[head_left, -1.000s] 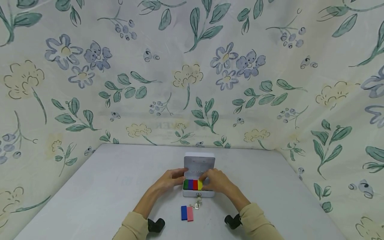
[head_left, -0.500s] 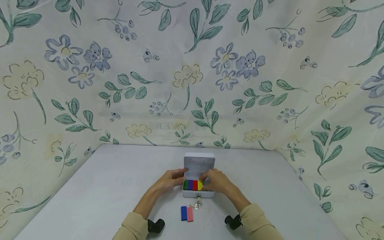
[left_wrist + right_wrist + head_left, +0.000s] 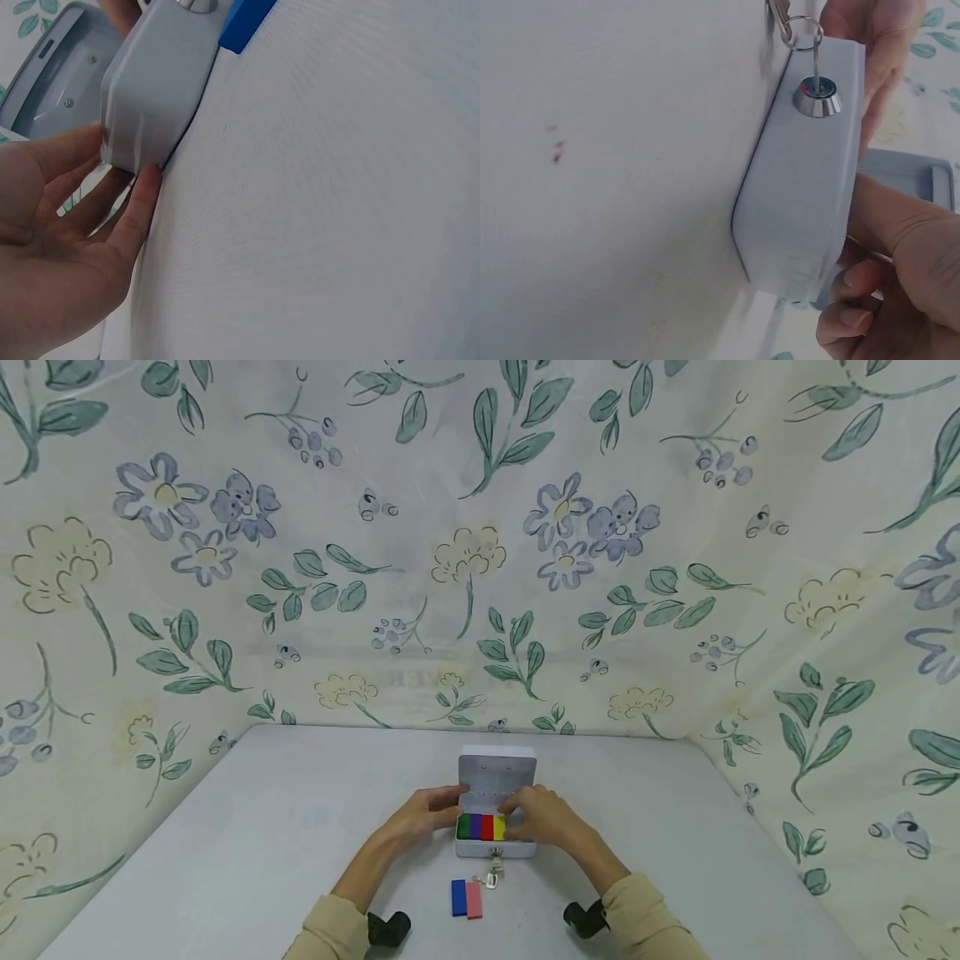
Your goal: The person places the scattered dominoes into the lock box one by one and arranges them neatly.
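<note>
A pale grey metal box (image 3: 495,849) stands with its lid (image 3: 497,772) raised. Green (image 3: 463,827), purple (image 3: 476,827), red (image 3: 487,827) and yellow (image 3: 499,828) blocks sit side by side in its left part. My left hand (image 3: 422,812) rests its extended fingers and thumb against the box's left side, as the left wrist view shows from below (image 3: 67,217). My right hand (image 3: 546,815) reaches in from the right, thumb and forefinger at the yellow block; the box wall (image 3: 799,187) hides their tips in the right wrist view, where the other fingers (image 3: 855,296) are curled.
Blue (image 3: 459,898) and pink (image 3: 474,900) blocks lie side by side in front of the box. A key stands in the front lock (image 3: 817,101), with a ring and another key (image 3: 491,881) hanging from it. A patterned cloth (image 3: 420,527) rises behind the white table (image 3: 300,810).
The head view has tilted up slightly, so the scene sits a little lower. Both hands keep their places at the box, and the blocks show no clear movement.
</note>
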Motion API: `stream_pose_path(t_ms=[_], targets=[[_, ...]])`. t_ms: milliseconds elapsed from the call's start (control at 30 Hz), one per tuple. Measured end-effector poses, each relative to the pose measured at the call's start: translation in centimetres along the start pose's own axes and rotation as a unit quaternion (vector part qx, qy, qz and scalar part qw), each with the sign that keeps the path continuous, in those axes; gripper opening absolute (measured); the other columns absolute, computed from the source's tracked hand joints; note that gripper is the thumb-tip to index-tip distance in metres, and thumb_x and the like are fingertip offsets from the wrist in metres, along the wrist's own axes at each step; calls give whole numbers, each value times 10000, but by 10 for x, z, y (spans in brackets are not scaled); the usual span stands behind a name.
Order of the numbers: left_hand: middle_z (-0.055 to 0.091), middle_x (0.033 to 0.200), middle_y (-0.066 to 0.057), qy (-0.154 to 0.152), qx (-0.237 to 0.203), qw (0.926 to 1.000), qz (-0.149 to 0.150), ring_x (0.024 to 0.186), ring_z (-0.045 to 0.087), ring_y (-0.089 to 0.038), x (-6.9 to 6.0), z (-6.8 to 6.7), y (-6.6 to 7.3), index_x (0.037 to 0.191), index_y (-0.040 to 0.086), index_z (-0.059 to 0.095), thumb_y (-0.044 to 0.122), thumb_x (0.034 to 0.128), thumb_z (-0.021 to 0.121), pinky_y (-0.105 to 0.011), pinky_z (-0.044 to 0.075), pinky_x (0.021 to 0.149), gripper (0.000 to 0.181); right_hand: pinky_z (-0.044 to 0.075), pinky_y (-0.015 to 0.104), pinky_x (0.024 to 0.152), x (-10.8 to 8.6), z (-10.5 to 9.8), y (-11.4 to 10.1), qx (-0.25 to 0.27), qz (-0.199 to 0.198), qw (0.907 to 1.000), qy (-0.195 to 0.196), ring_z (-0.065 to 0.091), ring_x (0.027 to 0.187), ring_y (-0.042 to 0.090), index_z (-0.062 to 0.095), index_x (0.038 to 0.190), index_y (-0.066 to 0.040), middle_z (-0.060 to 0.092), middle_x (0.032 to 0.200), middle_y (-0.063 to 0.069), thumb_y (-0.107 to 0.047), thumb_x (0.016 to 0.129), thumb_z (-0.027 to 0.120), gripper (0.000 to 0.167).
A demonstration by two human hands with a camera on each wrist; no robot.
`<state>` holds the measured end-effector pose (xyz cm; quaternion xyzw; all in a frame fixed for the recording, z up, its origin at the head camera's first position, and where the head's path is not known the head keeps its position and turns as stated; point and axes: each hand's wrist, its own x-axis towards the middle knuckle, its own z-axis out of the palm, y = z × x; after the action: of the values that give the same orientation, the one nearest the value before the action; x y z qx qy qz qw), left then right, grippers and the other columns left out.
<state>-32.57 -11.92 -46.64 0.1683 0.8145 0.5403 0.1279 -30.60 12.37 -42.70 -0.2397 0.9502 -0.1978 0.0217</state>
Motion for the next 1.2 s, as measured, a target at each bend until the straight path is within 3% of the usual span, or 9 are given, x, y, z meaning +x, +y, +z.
stream_pose_path(t_ms=[467, 700, 933, 1200], targets=[[511, 1468, -152, -4, -89, 9999, -85, 1324, 499, -347, 1, -1, 1, 1421, 123, 523, 256, 974, 595, -530, 435, 1084, 471, 568, 422, 901, -15, -13, -14, 180, -132, 9997, 36, 660, 1067, 272, 732, 1140, -116, 740, 1106, 39, -247, 837, 781, 334], [514, 1466, -149, -11, -83, 9999, -80, 1324, 502, -353, 0, 0, 2, 1424, 123, 519, 256, 974, 596, -527, 450, 1070, 476, 554, 327, 826, -29, -16, -24, 75, -363, 9993, 39, 647, 964, 207, 724, 1147, -133, 729, 993, -5, -277, 825, 789, 358], [509, 1468, -160, -11, -24, 10000, 5, 1345, 478, -379, 1, 0, 3, 1423, 101, 516, 234, 975, 593, -542, 445, 1069, 473, 470, 201, 729, -40, -15, -33, 425, -479, 9977, -242, 608, 888, 158, 738, 1119, -142, 681, 809, -141, -315, 815, 797, 355], [508, 1471, -156, 20, -58, 10000, -46, 1345, 484, -361, 1, -1, 1, 1412, 113, 532, 252, 965, 610, -531, 431, 1086, 475, 449, 153, 601, -47, -3, -40, 991, -191, 9918, -780, 566, 707, 43, 720, 1172, -116, 650, 725, -162, -303, 806, 803, 419]])
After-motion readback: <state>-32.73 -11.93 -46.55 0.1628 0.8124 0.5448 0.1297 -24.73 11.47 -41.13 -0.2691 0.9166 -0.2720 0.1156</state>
